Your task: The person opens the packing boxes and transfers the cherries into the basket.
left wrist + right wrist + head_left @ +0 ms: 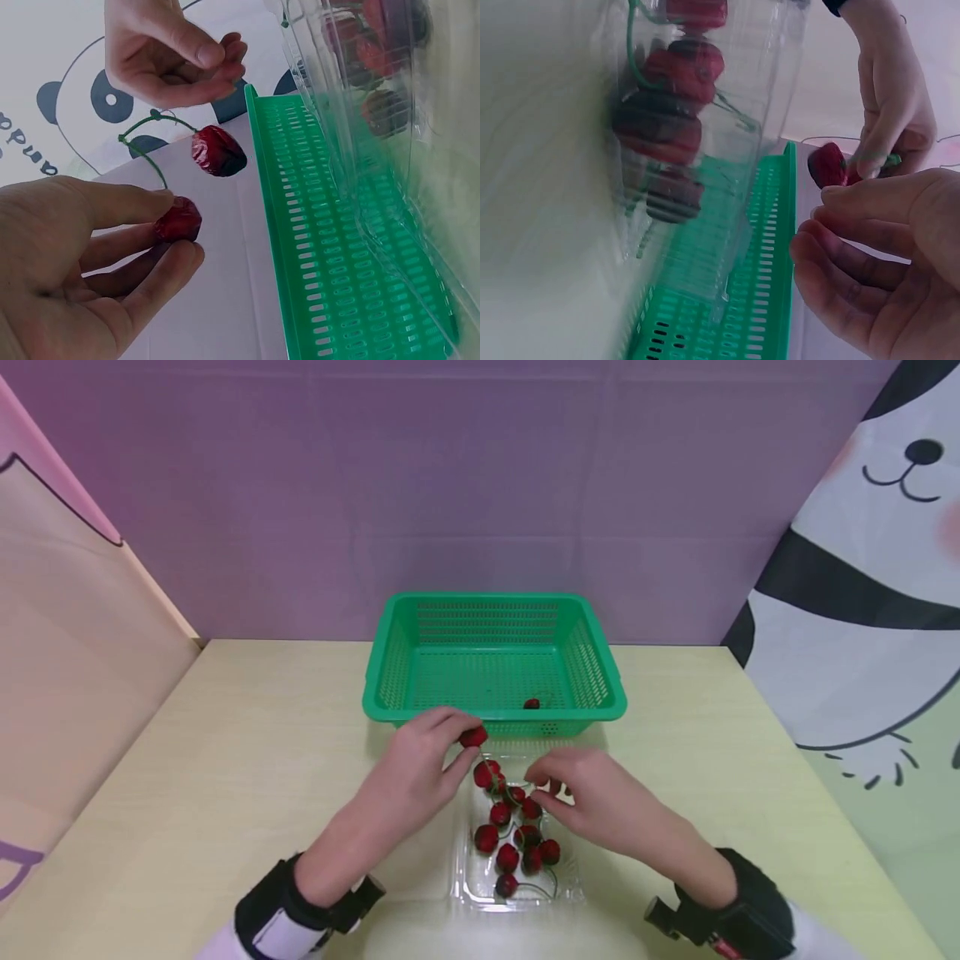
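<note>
My left hand (420,768) pinches a red cherry (178,220) between thumb and fingertips, over the front rim of the green basket. Its green stem (142,155) bends at a knot and joins a second, darker-sided cherry (219,150), which hangs free of the fingers. Close by on the right, my right hand (600,789) hovers above the clear plastic box (468,889), fingers loosely bent with nothing visible between them. Several cherries (507,858) with green stems lie in that box. Inside the green basket (480,681), one cherry (532,703) lies near the front wall.
Behind the clear box, the basket stands toward the back of the pale wooden table (285,727). A purple cloth (465,477) hangs behind the table. At the right side is a panda-print cloth (862,585), and a pinkish cloth (82,635) hangs at the left.
</note>
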`<act>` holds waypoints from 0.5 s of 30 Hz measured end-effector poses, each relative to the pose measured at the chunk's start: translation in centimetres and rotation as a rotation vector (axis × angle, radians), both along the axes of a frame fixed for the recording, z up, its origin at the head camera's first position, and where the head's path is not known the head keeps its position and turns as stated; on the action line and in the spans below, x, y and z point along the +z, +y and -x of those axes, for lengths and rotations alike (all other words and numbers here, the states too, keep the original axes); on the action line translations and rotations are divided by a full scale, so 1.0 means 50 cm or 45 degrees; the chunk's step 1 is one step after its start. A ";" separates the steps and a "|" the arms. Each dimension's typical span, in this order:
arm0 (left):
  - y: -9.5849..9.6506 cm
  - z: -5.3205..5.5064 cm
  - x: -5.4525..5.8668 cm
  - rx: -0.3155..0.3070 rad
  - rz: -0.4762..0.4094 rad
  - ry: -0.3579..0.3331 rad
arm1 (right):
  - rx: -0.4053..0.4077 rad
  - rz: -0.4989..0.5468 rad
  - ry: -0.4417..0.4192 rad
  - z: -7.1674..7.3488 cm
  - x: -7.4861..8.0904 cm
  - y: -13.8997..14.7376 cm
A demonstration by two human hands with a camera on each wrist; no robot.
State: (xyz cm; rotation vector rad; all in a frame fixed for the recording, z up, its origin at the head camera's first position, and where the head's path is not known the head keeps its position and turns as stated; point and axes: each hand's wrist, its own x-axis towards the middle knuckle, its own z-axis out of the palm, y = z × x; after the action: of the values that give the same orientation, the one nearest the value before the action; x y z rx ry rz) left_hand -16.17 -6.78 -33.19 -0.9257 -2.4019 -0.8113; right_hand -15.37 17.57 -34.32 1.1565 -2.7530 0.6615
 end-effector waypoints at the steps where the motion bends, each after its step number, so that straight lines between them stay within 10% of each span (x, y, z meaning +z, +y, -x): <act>1: 0.000 0.002 0.001 0.006 -0.015 0.001 | 0.004 -0.007 -0.005 -0.002 -0.002 -0.002; 15: -0.009 0.024 0.011 0.069 -0.206 0.064 | 0.041 -0.009 -0.068 -0.014 -0.017 -0.014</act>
State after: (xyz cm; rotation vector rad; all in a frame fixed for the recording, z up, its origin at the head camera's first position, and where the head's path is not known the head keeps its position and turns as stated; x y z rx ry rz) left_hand -17.38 -7.23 -32.62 -0.8051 -2.2701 -0.9347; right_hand -14.67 16.85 -35.17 1.2042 -2.7886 0.6963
